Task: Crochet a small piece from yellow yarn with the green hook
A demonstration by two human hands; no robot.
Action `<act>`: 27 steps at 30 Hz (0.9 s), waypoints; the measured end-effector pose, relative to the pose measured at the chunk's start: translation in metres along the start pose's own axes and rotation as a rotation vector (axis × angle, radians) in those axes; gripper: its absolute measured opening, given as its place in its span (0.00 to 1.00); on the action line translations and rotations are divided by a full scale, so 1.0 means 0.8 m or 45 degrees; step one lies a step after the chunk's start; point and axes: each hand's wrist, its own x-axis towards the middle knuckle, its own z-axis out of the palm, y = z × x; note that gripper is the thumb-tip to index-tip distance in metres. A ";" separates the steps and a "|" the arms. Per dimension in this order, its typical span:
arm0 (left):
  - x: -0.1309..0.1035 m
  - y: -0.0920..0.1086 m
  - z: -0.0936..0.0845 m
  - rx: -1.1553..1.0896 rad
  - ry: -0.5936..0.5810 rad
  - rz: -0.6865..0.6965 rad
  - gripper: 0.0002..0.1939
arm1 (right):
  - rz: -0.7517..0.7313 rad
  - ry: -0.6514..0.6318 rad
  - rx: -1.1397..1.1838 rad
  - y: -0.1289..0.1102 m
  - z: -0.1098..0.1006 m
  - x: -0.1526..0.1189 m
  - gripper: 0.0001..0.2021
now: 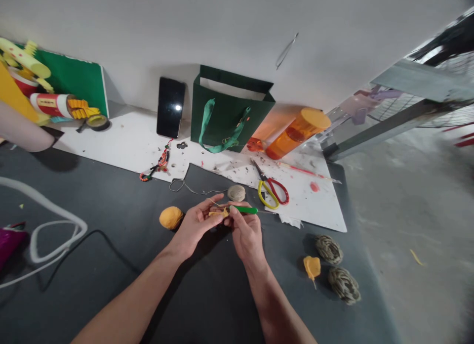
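1. Clamping its fingers around a green-handled tool (pixel 246 210), the right hand (pixel 247 230) holds it just above the table (pixel 207 304), in front of the person.
2. The tool's long axis runs nearly level, left to right; a thin shaft leaves the handle's right end, while its left end is hidden at the fingers.
3. Pinched together on a small yellow piece (pixel 219 213), the left hand (pixel 196 220) sits close beside the right.
4. Just beyond the fingers lies a pale yarn ball (pixel 236 193), blocking the way straight ahead; a yellow yarn ball (pixel 171 218) rests left of the left hand.
5. Ahead and to the right, scissors (pixel 273 191) lie with handles toward the person and blades pointing away, slightly left.
6. Farther right are a yellow scrap (pixel 312 268) and two olive yarn bundles (pixel 336 269).
7. Beyond, on a white board (pixel 122 136), stand a phone (pixel 171 107), an upright dark green bag (pixel 237 104) and a tilted orange bottle (pixel 292 136).
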 end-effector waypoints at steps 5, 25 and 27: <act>0.001 0.000 0.000 -0.029 0.004 0.000 0.32 | -0.025 0.003 -0.021 0.000 -0.002 -0.001 0.14; 0.000 0.008 0.000 -0.027 0.047 0.009 0.32 | -0.105 -0.037 -0.063 -0.007 0.000 0.000 0.14; -0.001 0.009 0.001 -0.045 0.059 0.006 0.33 | -0.080 -0.054 -0.044 -0.008 -0.001 0.000 0.14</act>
